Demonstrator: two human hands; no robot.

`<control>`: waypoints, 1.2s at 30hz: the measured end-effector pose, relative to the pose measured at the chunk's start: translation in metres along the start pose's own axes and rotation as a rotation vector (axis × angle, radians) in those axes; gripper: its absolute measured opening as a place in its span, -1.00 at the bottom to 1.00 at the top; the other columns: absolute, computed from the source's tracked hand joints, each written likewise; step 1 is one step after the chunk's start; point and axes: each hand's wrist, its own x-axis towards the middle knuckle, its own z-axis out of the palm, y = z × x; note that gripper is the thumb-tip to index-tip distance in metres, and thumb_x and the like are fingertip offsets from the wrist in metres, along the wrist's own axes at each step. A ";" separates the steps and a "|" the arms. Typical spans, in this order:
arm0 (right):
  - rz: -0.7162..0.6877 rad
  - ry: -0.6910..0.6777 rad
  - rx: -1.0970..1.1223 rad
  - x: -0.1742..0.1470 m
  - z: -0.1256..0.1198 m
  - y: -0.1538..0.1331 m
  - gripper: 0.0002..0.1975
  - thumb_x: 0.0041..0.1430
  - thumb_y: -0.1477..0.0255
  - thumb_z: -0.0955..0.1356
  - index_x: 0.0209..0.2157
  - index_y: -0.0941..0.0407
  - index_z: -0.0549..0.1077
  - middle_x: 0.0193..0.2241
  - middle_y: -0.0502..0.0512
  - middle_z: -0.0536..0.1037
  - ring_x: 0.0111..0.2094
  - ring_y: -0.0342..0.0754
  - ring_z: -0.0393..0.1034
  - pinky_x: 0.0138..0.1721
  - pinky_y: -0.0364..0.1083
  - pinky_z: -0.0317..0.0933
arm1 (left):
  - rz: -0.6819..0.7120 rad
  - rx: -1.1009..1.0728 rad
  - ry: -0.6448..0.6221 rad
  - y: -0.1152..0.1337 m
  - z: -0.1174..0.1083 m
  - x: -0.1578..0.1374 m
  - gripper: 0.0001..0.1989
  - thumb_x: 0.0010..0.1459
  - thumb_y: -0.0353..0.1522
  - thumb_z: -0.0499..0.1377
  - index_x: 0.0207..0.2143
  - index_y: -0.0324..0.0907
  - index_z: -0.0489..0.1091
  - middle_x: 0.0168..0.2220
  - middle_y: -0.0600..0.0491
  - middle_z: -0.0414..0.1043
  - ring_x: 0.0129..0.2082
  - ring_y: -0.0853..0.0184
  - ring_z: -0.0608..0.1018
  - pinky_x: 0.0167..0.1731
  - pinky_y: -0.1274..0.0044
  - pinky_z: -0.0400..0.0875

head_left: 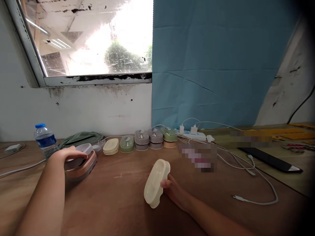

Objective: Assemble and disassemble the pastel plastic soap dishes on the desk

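Observation:
My right hand (171, 188) holds up a cream plastic lunch box lid (155, 182), tilted, with its hollow side toward me. The thumb presses on its edge, and the other fingers are mostly hidden behind it. On the left, my left hand (71, 153) reaches over a small stack of lunch box parts, its fingers bent over the rim of a pinkish-brown container (85, 167). A pale grey container (86, 148) sits against that one, partly covered by the hand.
Several closed lunch boxes (142, 137) and stacked cream lids (111, 146) line the wall side of the table. A water bottle (46, 139) and green cloth pouch (81, 139) stand left. A power strip (197, 135), white cables (258, 203) and black object (270, 160) lie right.

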 end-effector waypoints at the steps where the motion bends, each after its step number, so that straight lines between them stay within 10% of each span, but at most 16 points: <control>1: -0.003 0.003 0.001 0.000 0.000 0.000 -0.44 -0.21 0.34 0.38 -0.08 0.09 0.24 -0.22 0.13 0.40 -0.15 0.08 0.25 -0.08 0.06 0.05 | -0.039 -0.013 -0.065 0.001 0.002 0.002 -0.42 -0.35 0.00 0.12 -0.38 -0.28 0.24 -0.33 -0.13 0.40 -0.47 0.23 0.44 -0.58 0.53 0.29; 8: 0.004 0.025 0.013 0.000 0.003 -0.001 -0.45 -0.21 0.34 0.38 -0.09 0.08 0.25 -0.22 0.13 0.41 -0.15 0.07 0.25 -0.09 0.05 0.07 | -0.092 0.025 -0.128 0.002 0.011 0.018 -0.34 -0.43 -0.04 0.16 -0.29 -0.31 0.23 -0.11 -0.28 0.25 -0.19 0.01 0.36 -0.49 0.49 0.28; 25: 0.018 0.024 0.001 0.001 -0.001 0.001 -0.36 -0.20 0.34 0.38 -0.01 0.09 0.18 -0.16 0.15 0.38 -0.10 0.10 0.23 -0.09 0.06 0.09 | -0.157 0.067 -0.153 0.016 0.014 0.007 -0.36 -0.42 -0.15 0.20 -0.26 -0.35 0.21 -0.21 -0.22 0.36 -0.29 0.11 0.43 -0.55 0.53 0.27; 36: 0.026 0.042 0.011 0.000 0.003 -0.002 -0.34 -0.22 0.34 0.38 0.00 0.09 0.18 -0.17 0.16 0.39 -0.11 0.11 0.23 -0.09 0.08 0.08 | -0.190 0.079 -0.182 0.020 0.013 0.000 0.01 -0.40 -0.10 0.23 0.06 -0.47 -0.05 0.04 -0.40 0.12 -0.09 -0.02 0.34 -0.44 0.43 0.32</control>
